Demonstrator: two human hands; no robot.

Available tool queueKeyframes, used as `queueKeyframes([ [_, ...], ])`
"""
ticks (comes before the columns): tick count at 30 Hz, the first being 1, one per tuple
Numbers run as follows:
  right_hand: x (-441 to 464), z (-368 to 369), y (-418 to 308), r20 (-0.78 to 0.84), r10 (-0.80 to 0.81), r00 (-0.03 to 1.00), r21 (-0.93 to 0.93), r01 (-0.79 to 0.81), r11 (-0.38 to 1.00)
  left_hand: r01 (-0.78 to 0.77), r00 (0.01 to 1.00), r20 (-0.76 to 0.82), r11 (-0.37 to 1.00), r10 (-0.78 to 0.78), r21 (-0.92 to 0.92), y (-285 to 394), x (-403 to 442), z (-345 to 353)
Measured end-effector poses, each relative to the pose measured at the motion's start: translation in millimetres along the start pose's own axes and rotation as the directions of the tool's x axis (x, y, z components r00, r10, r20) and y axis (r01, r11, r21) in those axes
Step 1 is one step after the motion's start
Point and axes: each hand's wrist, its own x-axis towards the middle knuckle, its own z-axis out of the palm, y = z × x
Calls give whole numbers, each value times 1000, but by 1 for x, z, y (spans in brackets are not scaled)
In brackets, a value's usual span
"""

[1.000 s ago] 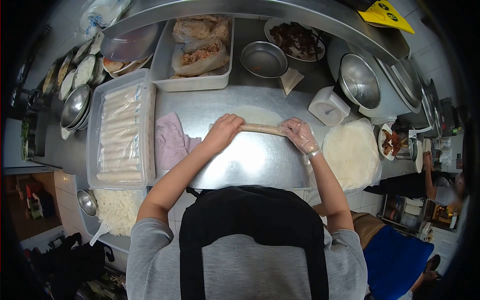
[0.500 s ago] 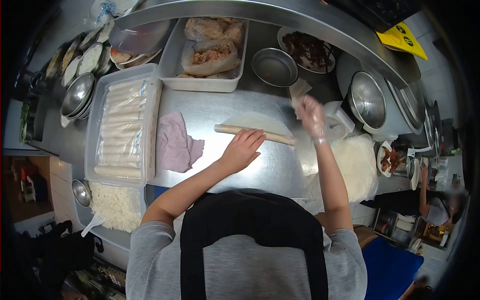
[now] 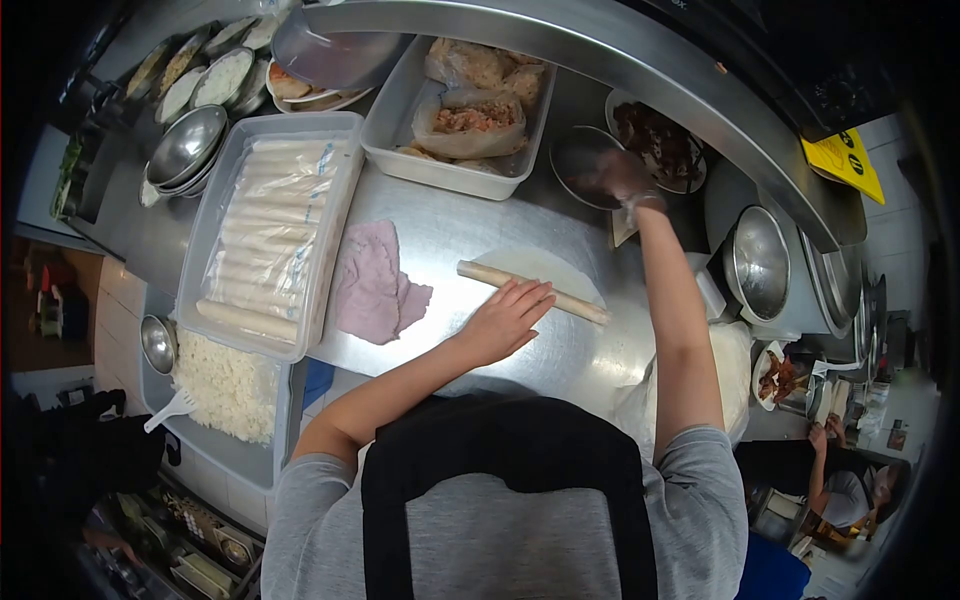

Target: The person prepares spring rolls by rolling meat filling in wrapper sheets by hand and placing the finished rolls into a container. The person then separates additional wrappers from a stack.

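Note:
A long, thin pale roll [image 3: 575, 305] lies at a slant on a round translucent wrapper sheet [image 3: 550, 266] on the steel worktop. My bare left hand [image 3: 508, 320] rests across the roll's middle, fingers stretched out flat. My right hand [image 3: 622, 182], in a clear plastic glove, is over the right side of a shallow metal bowl [image 3: 572, 160]. Motion blurs its fingers, so what they hold, if anything, cannot be made out. Below that wrist a small pale flat piece [image 3: 622, 232] shows partly. Behind the bowl is a plate of dark pieces [image 3: 655, 140].
Left of me stand a plastic tub of pale rolls [image 3: 343, 185], a pink cloth [image 3: 368, 280] and a tray of white shredded food [image 3: 225, 395]. A tub with bagged filling [image 3: 460, 178] is at the back. A steel bowl [image 3: 760, 265] stands right; another person [image 3: 840, 485] works far right.
My right hand has moved up and away from me, from above the pale sheets to the metal bowl. My left hand stays on the roll. The view has shifted.

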Motion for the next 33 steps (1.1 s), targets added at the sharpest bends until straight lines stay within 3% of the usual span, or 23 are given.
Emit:
queueKeyframes([
  [1, -11, -12, -5, 5, 0, 1000, 0, 0, 1000, 22, 1000, 10, 1000, -22, 22, 3, -2, -6],
  [4, -49, -35, -15, 35, 151, 988, 555, -145, 819, 59, 997, 39, 996, -62, 61, 4, -11, -3],
  [5, -59, -26, -14, 34, 157, 987, 556, -149, 818, 84, 995, 53, 993, -88, 82, 3, -14, 0],
  [7, -74, 3, -7, 218, -52, 975, 787, -144, 600, 80, 995, 58, 993, -85, 86, 3, -14, 1],
  [9, -81, 28, -21, 369, -151, 917, 632, -128, 764, 76, 995, 63, 993, -82, 92, 3, -15, 1],
  [10, -77, 44, -31, 328, -218, 919, 423, 63, 904, 66, 997, 44, 992, -71, 107, 3, -15, 0],
  [11, -73, 57, -43, 307, -290, 907, 172, 247, 954, 55, 998, 25, 991, -59, 122, 4, -15, 0],
  [13, -68, 66, -78, 343, -72, 937, 181, 9, 983, 46, 999, 22, 990, -49, 130, 3, -15, 3],
  [16, -60, 59, -90, 346, -37, 937, 165, -22, 986, 47, 999, 19, 989, -50, 142, 2, -16, 2],
  [18, -72, 44, -73, 507, 25, 862, 15, -37, 999, 57, 998, 14, 987, -60, 147, 2, -17, 2],
  [21, -86, 52, -31, 512, -5, 859, -48, 34, 998, 72, 997, 26, 991, -76, 109, 1, -18, 6],
  [23, -90, 51, -28, 417, -59, 907, 98, 20, 995, 64, 997, 33, 991, -68, 120, 1, -17, 5],
  [26, -50, 76, -71, 402, 75, 912, 42, -101, 994, 70, 995, 54, 988, -78, 140, 2, -16, 4],
  [29, -47, 59, -113, 340, 97, 936, 111, -142, 984, 57, 998, 32, 984, -63, 170, 2, -16, 2],
  [32, -68, 55, -68, 421, 64, 905, 47, -92, 995, 58, 997, 37, 989, -64, 138, 0, -18, 6],
  [33, -81, 61, -39, 410, -37, 912, 18, 32, 999, 64, 997, 30, 989, -68, 135, -1, -17, 5],
])
